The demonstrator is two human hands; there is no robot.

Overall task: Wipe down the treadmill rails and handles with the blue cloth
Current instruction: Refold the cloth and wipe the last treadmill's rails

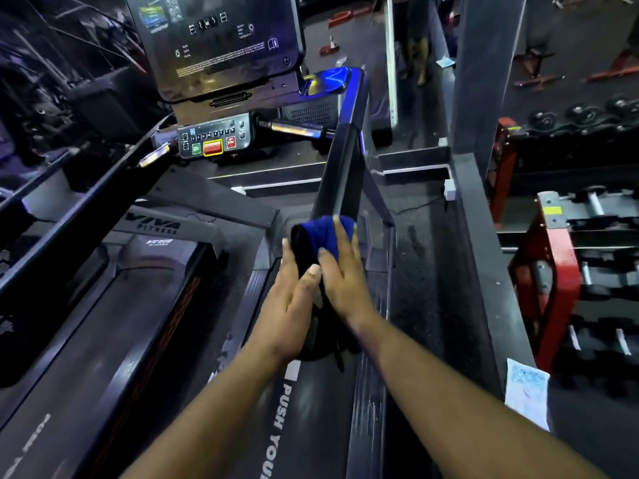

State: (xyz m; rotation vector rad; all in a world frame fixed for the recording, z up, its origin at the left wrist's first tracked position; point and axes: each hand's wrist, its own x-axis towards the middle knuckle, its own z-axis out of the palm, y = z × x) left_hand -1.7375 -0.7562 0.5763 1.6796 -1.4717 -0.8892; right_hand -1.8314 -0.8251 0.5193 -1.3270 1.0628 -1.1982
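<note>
now blue cloth (323, 233) wrapped on rail (340, 167), rail runs twd console (221, 39).

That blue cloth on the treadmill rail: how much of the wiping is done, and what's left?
Nothing shows which parts are already clean. In hand: both the left hand and right hand press the blue cloth around the lower end of the right rail. Still ahead: that rail's upper stretch, the left rail and the front handle.

Two hands (290, 305), one blue cloth (321, 229), one treadmill console (214, 39), one red dumbbell rack (553, 281).
</note>
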